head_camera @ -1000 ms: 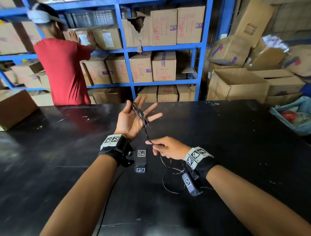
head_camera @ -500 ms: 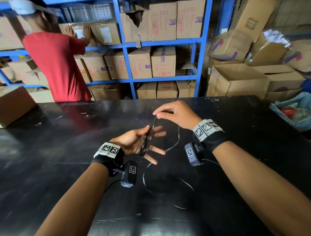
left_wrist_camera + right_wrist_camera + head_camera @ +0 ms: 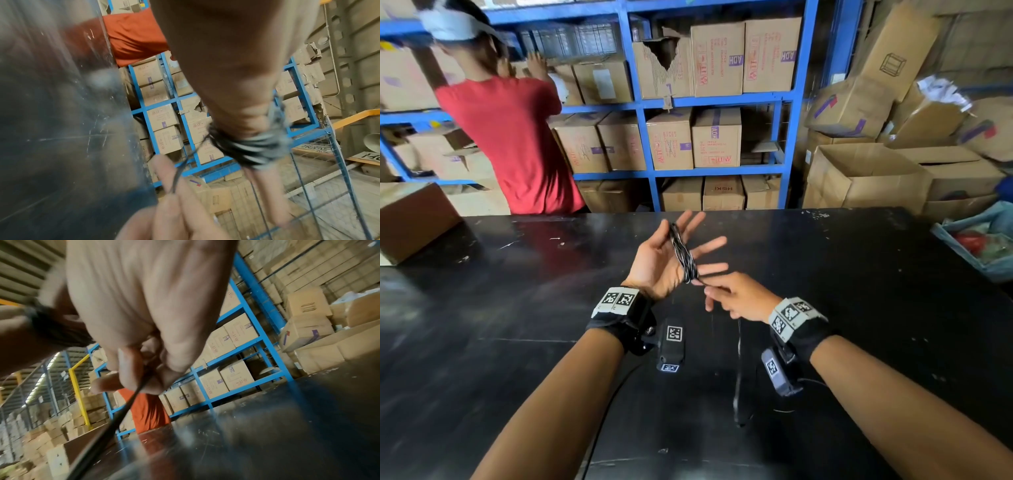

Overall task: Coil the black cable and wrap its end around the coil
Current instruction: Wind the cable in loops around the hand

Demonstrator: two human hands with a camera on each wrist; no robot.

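Observation:
The black cable's coil [image 3: 682, 254] is wound lengthwise around my left hand [image 3: 661, 263], running from the upper fingers down to the heel of the palm. That hand is raised palm-up over the black table [image 3: 876, 308] with fingers straight and spread. In the left wrist view the coil [image 3: 252, 149] bands one digit. My right hand [image 3: 710, 289] pinches the cable strand just below the coil's lower end. The right wrist view shows the strand [image 3: 123, 410] leaving the pinched fingers [image 3: 131, 369]. The loose tail [image 3: 738, 377] hangs down to the table.
A person in a red shirt [image 3: 517, 144] stands behind the table at the blue shelves [image 3: 791, 102] full of cartons. A brown box [image 3: 410, 219] sits at the table's left edge. Open cartons [image 3: 859, 174] and a blue bin [image 3: 979, 240] lie at the right.
My right hand came back from beyond the left fingers to below the coil, drawing the strand along. The left hand tipped its fingers upward. Less loose cable lies on the table.

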